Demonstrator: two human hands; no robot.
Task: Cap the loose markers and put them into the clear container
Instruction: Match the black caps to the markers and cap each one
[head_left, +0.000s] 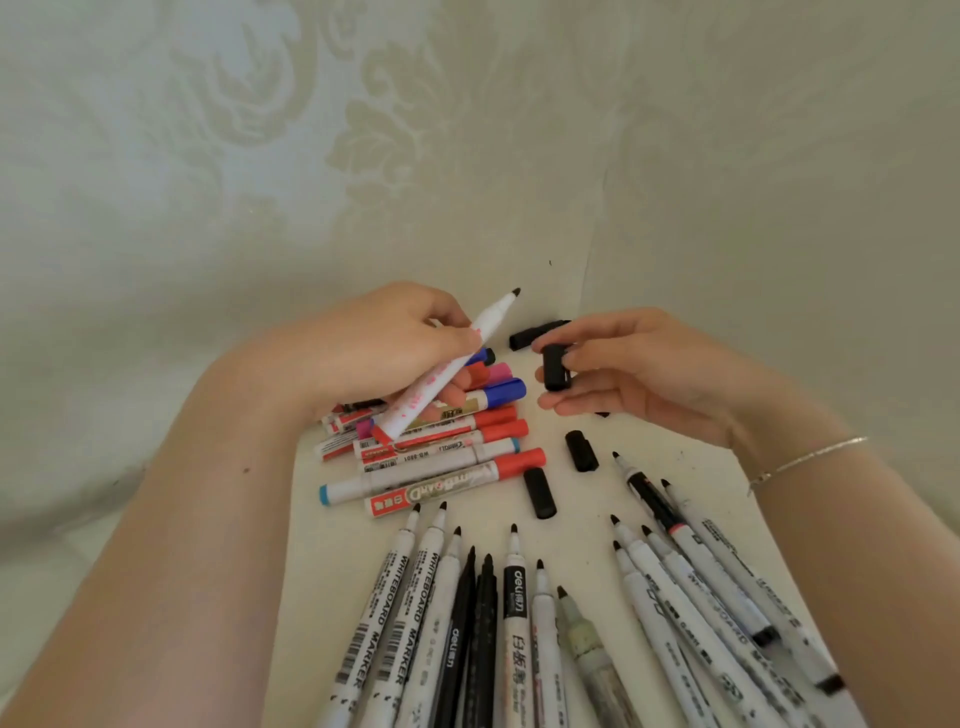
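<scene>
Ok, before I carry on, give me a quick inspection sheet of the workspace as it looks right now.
Surface: pale sheet over patterned cloth.
Job's things: uncapped white marker in the left hand, tip up; black cap in the right hand. Three loose black caps on the sheet. Two fans of uncapped markers near the camera. Clear container: nothing seen.
Clutter: pile of capped markers with red, blue and pink caps.
Grippers: left hand grips the marker; right hand pinches the cap, apart from the tip.
Cables: nothing seen.
Surroundings: bracelet on the right wrist.
</scene>
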